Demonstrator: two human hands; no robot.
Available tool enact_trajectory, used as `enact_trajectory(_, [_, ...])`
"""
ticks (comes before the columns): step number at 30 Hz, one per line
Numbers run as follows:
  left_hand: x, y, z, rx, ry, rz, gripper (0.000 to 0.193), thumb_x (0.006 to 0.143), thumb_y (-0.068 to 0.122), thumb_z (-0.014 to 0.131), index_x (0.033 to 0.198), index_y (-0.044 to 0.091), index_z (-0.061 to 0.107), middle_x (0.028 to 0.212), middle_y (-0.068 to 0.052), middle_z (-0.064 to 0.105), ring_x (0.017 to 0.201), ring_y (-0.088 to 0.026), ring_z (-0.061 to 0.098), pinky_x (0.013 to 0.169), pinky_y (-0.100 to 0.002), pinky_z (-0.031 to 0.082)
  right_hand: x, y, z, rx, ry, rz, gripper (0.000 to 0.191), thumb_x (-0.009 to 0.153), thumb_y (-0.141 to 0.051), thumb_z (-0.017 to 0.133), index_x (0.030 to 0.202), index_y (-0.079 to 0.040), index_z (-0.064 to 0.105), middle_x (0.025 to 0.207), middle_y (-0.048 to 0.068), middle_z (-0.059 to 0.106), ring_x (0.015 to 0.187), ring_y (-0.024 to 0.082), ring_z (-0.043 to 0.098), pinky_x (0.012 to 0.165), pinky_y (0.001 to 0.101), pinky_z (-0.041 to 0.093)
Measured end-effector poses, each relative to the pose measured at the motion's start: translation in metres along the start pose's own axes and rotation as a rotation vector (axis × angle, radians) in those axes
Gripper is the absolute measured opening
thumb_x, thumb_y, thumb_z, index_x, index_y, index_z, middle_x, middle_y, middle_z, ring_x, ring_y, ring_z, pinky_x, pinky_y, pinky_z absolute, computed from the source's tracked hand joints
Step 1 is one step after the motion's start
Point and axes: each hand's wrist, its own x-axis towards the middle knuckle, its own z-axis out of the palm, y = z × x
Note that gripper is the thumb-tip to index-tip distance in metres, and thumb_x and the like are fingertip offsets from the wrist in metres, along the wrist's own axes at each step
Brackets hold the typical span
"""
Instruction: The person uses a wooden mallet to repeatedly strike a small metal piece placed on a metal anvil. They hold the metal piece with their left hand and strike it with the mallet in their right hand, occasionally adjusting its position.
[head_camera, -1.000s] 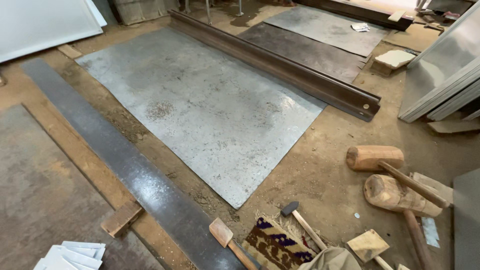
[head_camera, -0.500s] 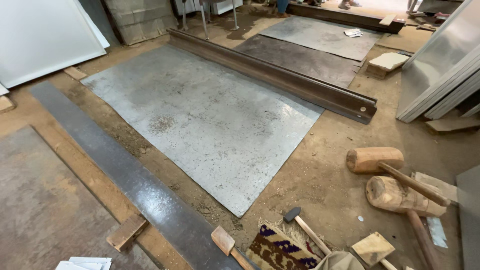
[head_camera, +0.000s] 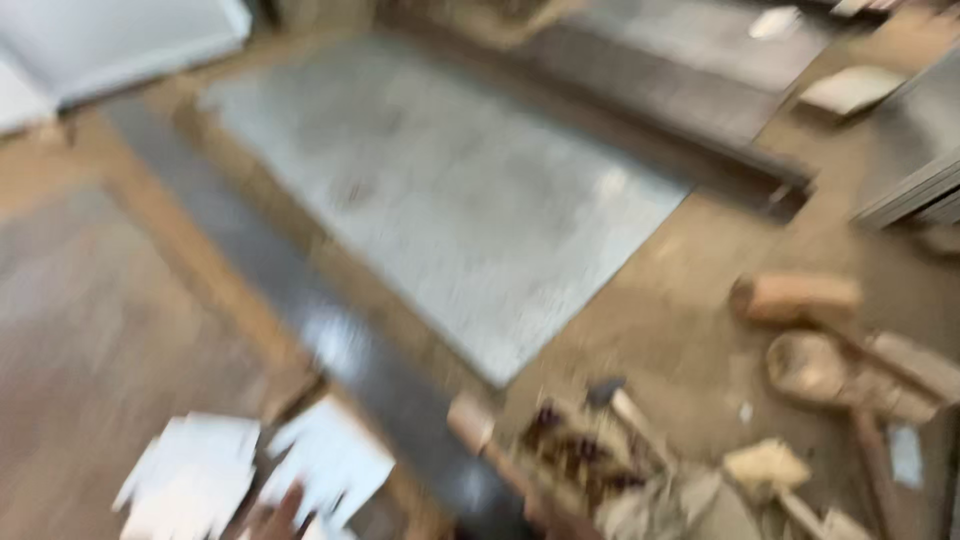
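The whole view is smeared by motion. A large grey metal sheet (head_camera: 450, 220) lies flat on the dirt floor. To its left a long dark steel strip (head_camera: 330, 345) runs diagonally. At the bottom edge the fingertips of my left hand (head_camera: 282, 515) poke into view among white sheets of paper (head_camera: 330, 460). Whether the hand holds a sheet is too blurred to tell. My right hand is out of view.
A heavy steel beam (head_camera: 690, 150) borders the far side of the metal sheet. Two wooden mallets (head_camera: 795, 295) lie at the right. A hammer (head_camera: 620, 400) and wood scraps sit on a patterned cloth (head_camera: 570, 455) at the bottom. A white panel (head_camera: 110, 45) lies at the upper left.
The view has swung down and turned blurry. The white papers now fill more of the bottom left, and fingertips have appeared there.
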Motion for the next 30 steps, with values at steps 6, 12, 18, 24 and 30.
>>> enact_trajectory(6, [-0.022, -0.074, 0.035, -0.021, -0.137, -0.130, 0.030, 0.093, 0.026, 0.072, 0.113, 0.004, 0.072, 0.098, -0.002, 0.075, 0.087, -0.016, 0.068, 0.071, -0.031, 0.055, -0.027, 0.031, 0.017, -0.146, 0.214, -0.082, 0.055, 0.101, -0.053, 0.053, 0.115, 0.000, 0.066, 0.082, 0.018, 0.060, 0.075, 0.027, 0.058, 0.067, 0.0410, 0.050])
enact_trajectory(12, [-0.022, -0.032, 0.039, -0.298, -0.128, -0.174, 0.043, 0.083, 0.028, 0.085, 0.109, -0.005, 0.074, 0.096, -0.011, 0.075, 0.079, -0.020, 0.070, 0.068, -0.039, 0.057, -0.017, -0.040, 0.048, -0.171, 0.194, 0.129, 0.053, 0.103, -0.050, 0.054, 0.094, 0.001, 0.063, 0.066, 0.008, 0.052, 0.061, 0.019, 0.053, 0.059, 0.0372, 0.045])
enact_trajectory(18, [0.001, -0.049, 0.037, 0.001, 0.080, 0.123, 0.068, 0.081, 0.042, 0.089, 0.121, -0.006, 0.063, 0.110, -0.018, 0.068, 0.097, -0.025, 0.070, 0.083, -0.036, 0.058, 0.016, -0.103, 0.058, 0.048, 0.156, 0.199, 0.049, 0.106, -0.048, 0.051, 0.097, 0.001, 0.055, 0.065, 0.001, 0.046, 0.050, 0.013, 0.044, 0.041, 0.0323, 0.035])
enact_trajectory(24, [0.015, -0.055, 0.039, -0.044, 0.084, 0.110, 0.063, 0.080, 0.040, 0.082, 0.120, -0.001, 0.057, 0.108, -0.017, 0.069, 0.094, -0.025, 0.071, 0.078, -0.036, 0.061, 0.064, -0.146, 0.075, -0.023, 0.113, -0.233, 0.044, 0.105, -0.049, 0.049, 0.108, -0.006, 0.055, 0.063, -0.004, 0.045, 0.049, 0.006, 0.044, 0.041, 0.0245, 0.037])
enact_trajectory(30, [0.015, -0.043, 0.038, -0.060, 0.097, 0.229, 0.051, 0.084, 0.030, 0.084, 0.115, -0.003, 0.061, 0.103, -0.016, 0.072, 0.091, -0.023, 0.071, 0.083, -0.034, 0.059, 0.092, -0.140, 0.087, -0.026, 0.037, 0.125, 0.042, 0.104, -0.047, 0.047, 0.108, -0.007, 0.060, 0.059, -0.002, 0.042, 0.045, 0.012, 0.040, 0.037, 0.0308, 0.032])
